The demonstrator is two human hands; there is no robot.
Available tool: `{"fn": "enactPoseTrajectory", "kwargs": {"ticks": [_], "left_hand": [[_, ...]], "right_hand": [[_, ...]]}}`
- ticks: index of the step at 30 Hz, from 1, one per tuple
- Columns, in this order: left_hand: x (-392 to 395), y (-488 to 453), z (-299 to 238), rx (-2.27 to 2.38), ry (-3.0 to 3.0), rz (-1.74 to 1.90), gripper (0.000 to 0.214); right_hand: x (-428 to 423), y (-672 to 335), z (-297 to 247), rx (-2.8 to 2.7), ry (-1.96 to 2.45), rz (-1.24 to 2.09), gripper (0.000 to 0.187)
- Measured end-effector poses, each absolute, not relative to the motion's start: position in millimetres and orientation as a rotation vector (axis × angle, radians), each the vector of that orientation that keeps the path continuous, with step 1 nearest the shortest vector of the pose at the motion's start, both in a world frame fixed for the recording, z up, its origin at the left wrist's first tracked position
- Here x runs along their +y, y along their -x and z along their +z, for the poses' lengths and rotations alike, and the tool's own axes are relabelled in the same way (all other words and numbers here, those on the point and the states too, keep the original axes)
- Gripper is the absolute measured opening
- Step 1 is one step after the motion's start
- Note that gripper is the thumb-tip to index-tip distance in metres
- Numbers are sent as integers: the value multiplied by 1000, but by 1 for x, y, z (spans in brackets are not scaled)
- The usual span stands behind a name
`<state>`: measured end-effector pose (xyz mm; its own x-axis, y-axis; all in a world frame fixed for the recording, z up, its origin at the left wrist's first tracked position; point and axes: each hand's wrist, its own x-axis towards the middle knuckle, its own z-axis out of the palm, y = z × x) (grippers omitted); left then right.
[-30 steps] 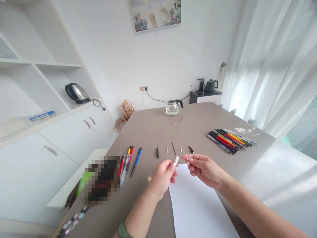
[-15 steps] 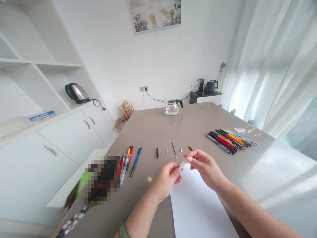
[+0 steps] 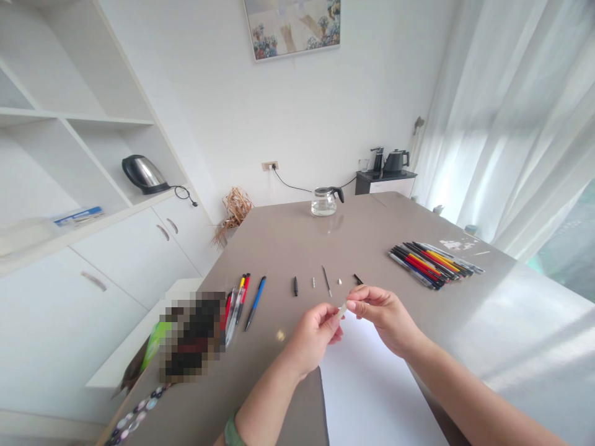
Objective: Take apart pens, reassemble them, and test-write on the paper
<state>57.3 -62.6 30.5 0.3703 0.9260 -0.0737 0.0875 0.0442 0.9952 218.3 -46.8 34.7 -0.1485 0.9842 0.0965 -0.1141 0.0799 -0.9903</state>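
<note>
My left hand point(image 3: 312, 337) and my right hand point(image 3: 383, 313) meet above the near part of the grey table point(image 3: 288, 241). Both pinch a small clear pen barrel point(image 3: 342, 308) between their fingertips, one hand at each end. Just beyond them lie loose pen parts in a row: a black piece point(image 3: 295, 285), a tiny spring point(image 3: 313, 282), a thin refill point(image 3: 326, 280), a small white bit point(image 3: 339, 281) and another black piece point(image 3: 357, 278). A white sheet of paper point(image 3: 372, 390) lies under my forearms.
Several assembled pens point(image 3: 242, 300) lie at the left, next to a blurred-out object point(image 3: 193, 337). A bundle of pens point(image 3: 432, 257) lies at the right. A glass pot point(image 3: 324, 201) stands at the table's far edge. White cabinets with a kettle point(image 3: 142, 174) line the left wall.
My two hands have come together from slightly apart. The right hand's fingertips now close on the end of the clear barrel that the left hand held up alone a second ago.
</note>
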Motion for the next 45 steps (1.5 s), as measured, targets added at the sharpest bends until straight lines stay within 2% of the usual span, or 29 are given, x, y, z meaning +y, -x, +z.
{"fn": "enactPoseTrajectory", "kwargs": {"ticks": [9,19,31,35,39,41,45], "left_hand": [[-63,-57,35,967,-1304,907,29],[-63,-53,47,823,-1143,1159,18],[-51,-41,41,958,-1123,1292,25],[-54,-44,44,981,-1209,1258,25],[-55,-45,41,1022,-1397,1188,23],[-53,-44,37,1052,-1380,1189,25],[-50,-43,31,1079,-1277,1227,27]], "right_hand": [[-47,-218,37,-1291,1056,1252,23],[-42,-223,31,-1195,1139,1241,26],[-51,-213,33,-1447,1172,1325,30],[-38,-228,36,-1342,1259,1165,32],[-10,-250,36,-1529,1580,815,31],[6,-255,32,-1705,1775,601,28],[29,-254,18,-1780,1906,486,17]]}}
